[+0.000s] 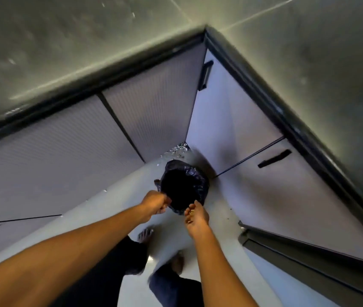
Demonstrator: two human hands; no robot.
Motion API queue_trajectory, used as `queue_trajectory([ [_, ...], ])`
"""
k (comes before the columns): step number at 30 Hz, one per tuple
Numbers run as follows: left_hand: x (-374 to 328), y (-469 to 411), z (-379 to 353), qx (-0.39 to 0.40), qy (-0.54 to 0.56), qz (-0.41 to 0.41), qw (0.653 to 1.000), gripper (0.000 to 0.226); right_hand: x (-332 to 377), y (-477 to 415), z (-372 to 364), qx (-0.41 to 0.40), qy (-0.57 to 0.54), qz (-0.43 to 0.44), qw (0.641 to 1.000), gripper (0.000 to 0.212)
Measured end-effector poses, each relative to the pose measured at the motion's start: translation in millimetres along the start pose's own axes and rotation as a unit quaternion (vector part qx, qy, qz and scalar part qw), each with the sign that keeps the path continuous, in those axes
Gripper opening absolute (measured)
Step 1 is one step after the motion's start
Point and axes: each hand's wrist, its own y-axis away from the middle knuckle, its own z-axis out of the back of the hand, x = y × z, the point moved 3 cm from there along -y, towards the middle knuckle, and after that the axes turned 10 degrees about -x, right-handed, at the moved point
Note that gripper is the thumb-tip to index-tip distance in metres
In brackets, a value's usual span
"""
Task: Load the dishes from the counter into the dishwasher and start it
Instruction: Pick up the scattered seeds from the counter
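Observation:
No dishes are in view. I look down at a round bin lined with a black bag (196, 181), standing on the pale floor in the corner where two cabinet runs meet. Both my hands hang over its near rim. My left hand (155, 203) has its fingers curled in toward the thumb, and I see nothing in it. My right hand (197, 218) is held with fingers fairly straight and together, pointing at the bin, with small yellowish bits at the fingertips. A dark grey panel (309, 260), perhaps the dishwasher door, juts out at the lower right.
Grey stone counters (65, 41) run along the top and right, with pale cabinet fronts and black handles (206, 75) below. Crumpled shiny debris (177, 150) lies in the corner behind the bin. My bare feet (146, 233) stand on the floor below my hands.

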Motion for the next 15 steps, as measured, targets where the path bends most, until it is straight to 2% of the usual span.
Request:
queue_trajectory([
  [2, 4.9, -36.9, -22.2, -0.010, -0.011, -0.013, 1.000, 0.006, 4.7, -43.8, -14.3, -0.016, 0.041, 0.039, 0.998, 0.040],
  [5, 8.8, -104.4, -57.7, 0.021, -0.044, -0.066, 0.997, 0.006, 12.0, -124.0, -40.1, -0.014, 0.179, 0.126, 0.976, 0.048],
  [8, 10.4, -162.5, -85.5, 0.022, -0.137, -0.171, 0.976, 0.015, 10.2, -187.7, -65.9, 0.048, 0.232, 0.213, 0.948, 0.031],
  [10, 13.7, -193.0, -98.6, 0.001, -0.206, -0.233, 0.951, 0.020, 6.3, -222.8, -81.3, 0.057, 0.275, 0.251, 0.926, 0.027],
  [13, 21.3, -216.5, -101.9, -0.040, -0.246, -0.258, 0.933, 0.023, 10.0, -250.6, -89.3, 0.005, 0.305, 0.315, 0.899, 0.034],
  [15, 21.5, -216.9, -93.1, -0.064, -0.247, -0.250, 0.934, 0.022, 8.8, -251.6, -85.8, 0.004, 0.323, 0.319, 0.891, 0.031],
])
